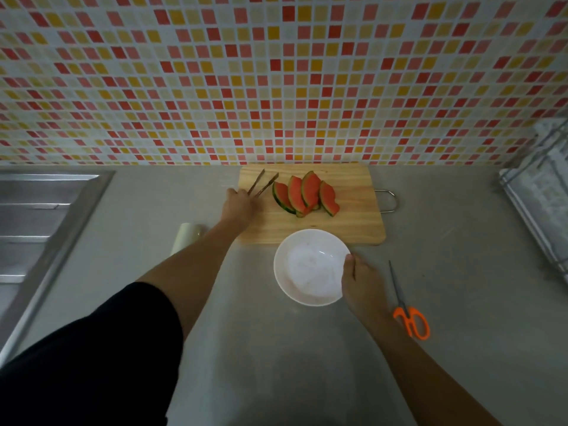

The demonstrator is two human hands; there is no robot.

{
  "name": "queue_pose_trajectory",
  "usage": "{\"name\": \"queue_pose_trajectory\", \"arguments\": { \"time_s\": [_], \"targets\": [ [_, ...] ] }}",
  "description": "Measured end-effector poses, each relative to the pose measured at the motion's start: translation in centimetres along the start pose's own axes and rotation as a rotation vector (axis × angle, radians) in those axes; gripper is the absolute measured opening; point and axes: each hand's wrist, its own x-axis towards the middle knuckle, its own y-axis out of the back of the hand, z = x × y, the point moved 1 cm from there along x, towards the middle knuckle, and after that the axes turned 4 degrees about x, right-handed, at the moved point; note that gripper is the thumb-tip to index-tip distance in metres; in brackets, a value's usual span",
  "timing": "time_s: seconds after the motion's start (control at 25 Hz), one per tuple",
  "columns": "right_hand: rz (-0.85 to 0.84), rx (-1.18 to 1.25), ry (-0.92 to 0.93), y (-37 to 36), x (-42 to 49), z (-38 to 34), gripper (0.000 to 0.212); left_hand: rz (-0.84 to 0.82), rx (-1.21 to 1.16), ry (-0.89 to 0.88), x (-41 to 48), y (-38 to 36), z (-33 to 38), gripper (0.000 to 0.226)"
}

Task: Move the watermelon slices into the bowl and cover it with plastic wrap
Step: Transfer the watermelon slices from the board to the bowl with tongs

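Grips chopsticks [261, 184] in left hand [241, 207], tips toward slices [305, 195] on board [347, 222]; pinches bowl [307, 265] rim with right hand [361, 282], presumably steadying it near board for short transfers.

I am counting four watermelon slices [305, 196] on my feed, and I am seeing one bowl [307, 267], one cutting board [353, 227], two chopsticks [265, 184], one pair of scissors [410, 318] and one roll of plastic wrap [186, 238]. I am also tallying two hands, the left hand [241, 207] and the right hand [361, 281], one sink [46, 216] and one wire rack [541, 192].
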Motion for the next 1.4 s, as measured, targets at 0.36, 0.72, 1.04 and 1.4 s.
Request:
{"name": "queue_pose_trajectory", "arguments": {
  "time_s": [0.36,0.72,1.04,1.4],
  "targets": [
    [-0.050,-0.012,0.012,0.3,0.0,-0.1,0.039,-0.352,-0.402,0.045,-2.6,2.7,-0.3,0.021],
    [-0.045,-0.009,0.009,0.1,0.0,0.1,0.035,-0.256,-0.441,0.089,-2.2,2.5,3.2,0.018],
    [-0.034,-0.001,0.017,0.2,-0.1,0.0,0.037,-0.201,-0.278,0.036,-2.2,3.4,5.9,0.019],
    [-0.016,0.007,0.013,0.3,-0.2,-0.4,0.044,-0.080,-0.096,-0.069,-1.6,4.1,8.9,0.035]
  ]
}}
